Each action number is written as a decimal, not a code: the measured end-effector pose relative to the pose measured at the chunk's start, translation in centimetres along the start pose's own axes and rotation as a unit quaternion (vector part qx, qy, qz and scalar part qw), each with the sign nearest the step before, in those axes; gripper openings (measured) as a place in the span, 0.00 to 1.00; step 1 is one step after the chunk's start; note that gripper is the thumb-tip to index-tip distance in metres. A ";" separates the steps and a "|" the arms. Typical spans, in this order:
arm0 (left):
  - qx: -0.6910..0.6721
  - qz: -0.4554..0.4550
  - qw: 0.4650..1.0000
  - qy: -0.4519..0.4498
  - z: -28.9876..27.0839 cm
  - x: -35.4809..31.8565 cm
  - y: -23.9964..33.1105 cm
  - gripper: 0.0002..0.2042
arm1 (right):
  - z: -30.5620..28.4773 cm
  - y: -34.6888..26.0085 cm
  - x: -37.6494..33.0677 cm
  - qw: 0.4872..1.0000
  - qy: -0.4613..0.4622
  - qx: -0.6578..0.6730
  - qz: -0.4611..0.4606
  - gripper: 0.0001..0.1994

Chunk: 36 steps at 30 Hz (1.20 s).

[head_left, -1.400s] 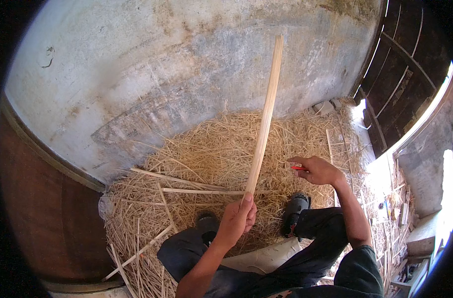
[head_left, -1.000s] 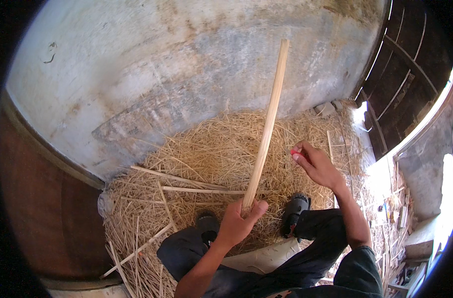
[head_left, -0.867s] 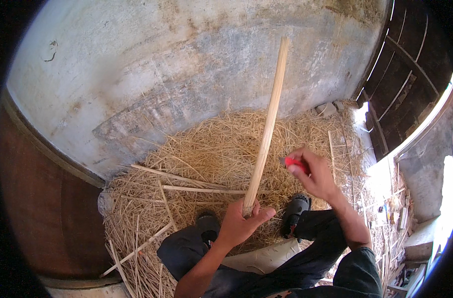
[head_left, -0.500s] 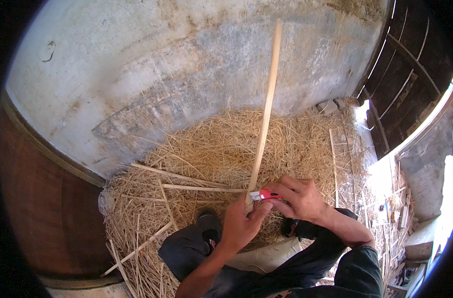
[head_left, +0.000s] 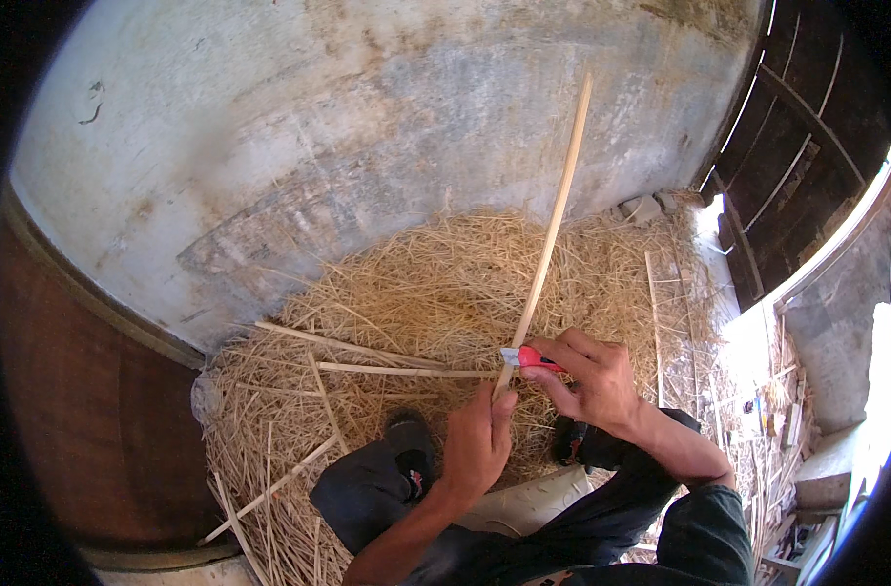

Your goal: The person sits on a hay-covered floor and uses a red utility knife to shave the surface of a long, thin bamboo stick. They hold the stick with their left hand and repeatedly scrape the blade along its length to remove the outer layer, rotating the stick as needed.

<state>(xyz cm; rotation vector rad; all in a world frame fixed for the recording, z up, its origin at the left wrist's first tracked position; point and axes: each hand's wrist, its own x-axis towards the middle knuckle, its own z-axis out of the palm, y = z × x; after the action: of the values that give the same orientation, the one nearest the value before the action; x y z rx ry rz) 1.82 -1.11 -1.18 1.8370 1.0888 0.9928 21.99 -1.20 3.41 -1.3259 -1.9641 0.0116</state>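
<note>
Daylight is glaring in from between three and four o'clock, bleaching the ground (head_left: pixel 743 342) there almost white, while the pale wall (head_left: pixel 416 127) toward twelve is catching a softer, more even light. The brown panel (head_left: pixel 94 420) between eight and nine and the dark boards (head_left: pixel 802 146) at two are lying dim. I am seeing my left hand (head_left: pixel 476 444) and right hand (head_left: pixel 594 381) fairly crisply, while the fisheye is bending straight edges toward its black rim.

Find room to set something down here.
Two straw patches: between the wall, lying sticks and held strip; and between that strip and the thin stick farther right. Crowded: lower left, with crossed sticks, and around the left hand and right hand.
</note>
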 end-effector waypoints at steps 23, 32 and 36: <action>0.126 0.017 0.992 0.009 -0.4 -0.1 0.0 0.17 | -1.4 1.1 1.1 0.997 0.035 -0.019 0.064 0.11; 0.142 0.029 0.989 -0.022 -0.1 -2.3 -1.5 0.15 | -4.7 11.6 2.7 0.947 0.224 -0.021 0.230 0.16; 0.086 0.025 0.996 -0.009 -0.2 -1.6 -2.6 0.16 | -4.3 11.3 2.0 0.933 0.180 0.150 0.275 0.17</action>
<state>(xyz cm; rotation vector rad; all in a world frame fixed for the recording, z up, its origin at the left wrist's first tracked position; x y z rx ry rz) 0.31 -1.67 -3.74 2.0162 1.1541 0.9324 33.15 3.99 3.16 -1.5024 -1.1877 0.3037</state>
